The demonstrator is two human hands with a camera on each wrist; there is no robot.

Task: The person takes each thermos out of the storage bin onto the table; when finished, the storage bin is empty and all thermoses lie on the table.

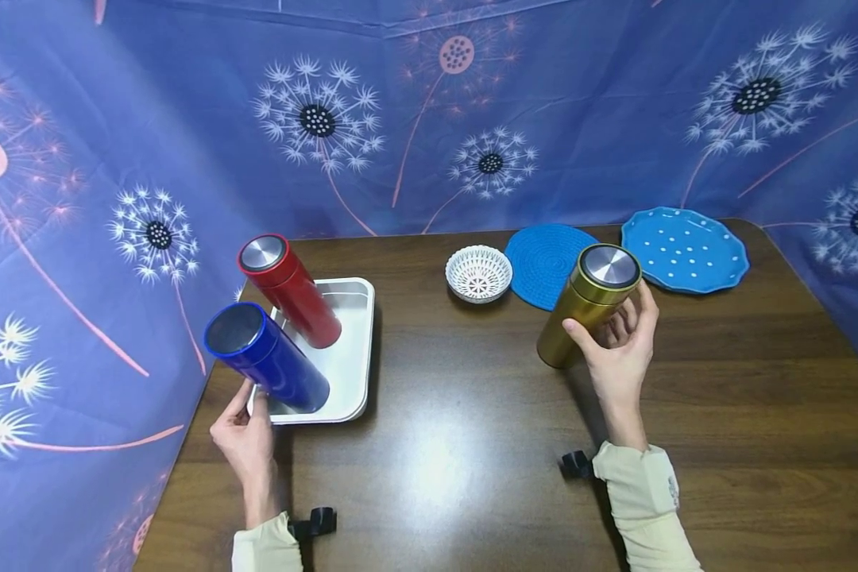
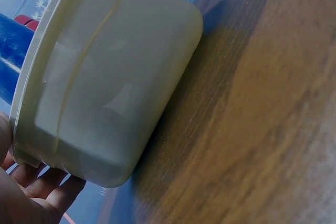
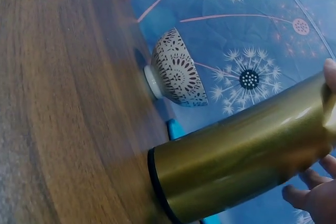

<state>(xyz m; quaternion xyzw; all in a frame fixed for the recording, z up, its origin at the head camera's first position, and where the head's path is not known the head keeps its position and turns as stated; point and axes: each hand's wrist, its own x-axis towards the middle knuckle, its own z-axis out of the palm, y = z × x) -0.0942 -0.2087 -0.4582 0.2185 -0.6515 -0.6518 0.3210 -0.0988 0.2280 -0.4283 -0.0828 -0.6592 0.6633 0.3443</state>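
At the left, a white plastic basin (image 1: 357, 349) holds a red thermos (image 1: 300, 306) and a blue thermos (image 1: 286, 369), both standing upright with silver or dark lids. My left hand (image 1: 246, 437) pinches the basin's near left corner; in the left wrist view, the fingers (image 2: 65, 195) curl under its rim. On the right, my right hand (image 1: 622, 349) grips a gold thermos (image 1: 579, 318) near its upper part, thumb on one side and fingers on the other. The black base of that gold thermos (image 3: 236, 156) is at or just over the table; I cannot tell which.
Beyond the gold thermos lie a round blue woven mat (image 1: 543, 258) and a blue dotted plate (image 1: 686, 250) at the table's back edge. A small patterned bowl (image 1: 479, 274) stands left of the mat. Blue dandelion-print cloth (image 1: 415, 119) hangs behind the brown wooden table (image 1: 472, 413).
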